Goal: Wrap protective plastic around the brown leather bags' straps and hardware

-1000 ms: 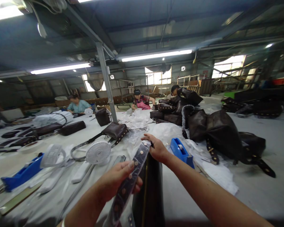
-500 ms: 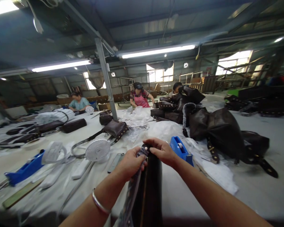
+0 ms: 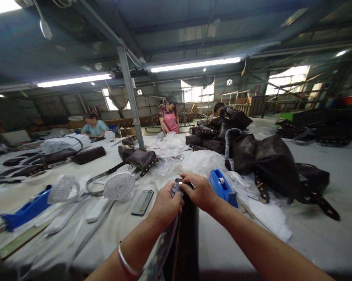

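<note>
A dark brown leather bag (image 3: 189, 238) with a zipper along its top stands in front of me, its near end cut off by the bottom of the view. Clear plastic wrap covers a studded strap (image 3: 161, 249) running along its left side. My left hand (image 3: 168, 199) is closed on the wrapped strap's end at the bag's far end. Right beside it, my right hand (image 3: 199, 191) pinches the dark leather strap end there. Thumbs and fingertips of both hands nearly meet, and they partly hide that strap end.
A blue tape dispenser (image 3: 222, 187) stands right of my hands, another blue dispenser (image 3: 26, 210) at the left. A phone (image 3: 142, 203) and a white fan (image 3: 119, 185) lie to the left. Dark bags (image 3: 275, 160) are heaped at the right. Co-workers sit or stand across the table.
My right hand's fingers have curled in closer to the strap end, and the left hand has shifted slightly. Across the table, the co-worker in the pink apron has straightened and drawn the arms in.
</note>
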`<state>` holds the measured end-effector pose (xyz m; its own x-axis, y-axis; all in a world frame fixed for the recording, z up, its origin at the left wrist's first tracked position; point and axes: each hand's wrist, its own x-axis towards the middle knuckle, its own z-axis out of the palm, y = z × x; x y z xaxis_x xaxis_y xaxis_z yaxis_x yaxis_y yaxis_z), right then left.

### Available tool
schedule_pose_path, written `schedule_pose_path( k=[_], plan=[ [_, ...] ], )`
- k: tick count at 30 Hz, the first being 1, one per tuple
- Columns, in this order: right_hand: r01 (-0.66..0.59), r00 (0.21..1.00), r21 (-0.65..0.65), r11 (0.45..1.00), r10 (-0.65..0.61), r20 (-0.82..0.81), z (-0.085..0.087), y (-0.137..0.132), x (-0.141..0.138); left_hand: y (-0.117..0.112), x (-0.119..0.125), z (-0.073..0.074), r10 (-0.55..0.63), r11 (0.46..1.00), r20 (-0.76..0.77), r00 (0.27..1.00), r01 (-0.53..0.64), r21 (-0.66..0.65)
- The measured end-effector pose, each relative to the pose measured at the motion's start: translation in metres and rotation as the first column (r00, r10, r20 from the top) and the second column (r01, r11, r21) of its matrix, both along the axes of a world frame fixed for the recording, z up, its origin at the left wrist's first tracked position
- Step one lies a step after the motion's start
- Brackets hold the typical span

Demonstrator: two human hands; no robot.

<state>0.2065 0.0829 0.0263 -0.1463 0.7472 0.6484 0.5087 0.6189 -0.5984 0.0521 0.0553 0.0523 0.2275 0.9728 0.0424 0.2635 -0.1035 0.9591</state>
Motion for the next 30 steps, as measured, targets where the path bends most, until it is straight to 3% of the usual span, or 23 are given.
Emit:
schedule_pose_path(
  k=[13, 17, 24, 30],
  plan=[
    [0.031, 0.977, 0.252, 0.967, -0.082, 0.195, -0.009, -0.008, -0.008, -0.011, 0.005, 0.006, 0.127, 0.989, -0.062, 0.990, -0.121, 0.080],
    [0.030, 0.968, 0.204, 0.978, -0.079, 0.238, -0.005, -0.008, -0.008, -0.011, 0.005, 0.004, 0.132, 0.987, -0.098, 0.986, -0.121, 0.108],
    [0.053, 0.943, -0.029, 0.998, -0.040, 0.329, 0.016, -0.003, -0.004, -0.012, 0.003, -0.002, 0.109, 0.982, -0.182, 0.977, -0.078, 0.170],
    [-0.066, 0.776, 0.063, 0.996, 0.011, 0.631, 0.027, -0.007, -0.004, -0.006, -0.006, -0.007, 0.068, 0.968, -0.239, 0.969, -0.006, 0.250]
  ],
)
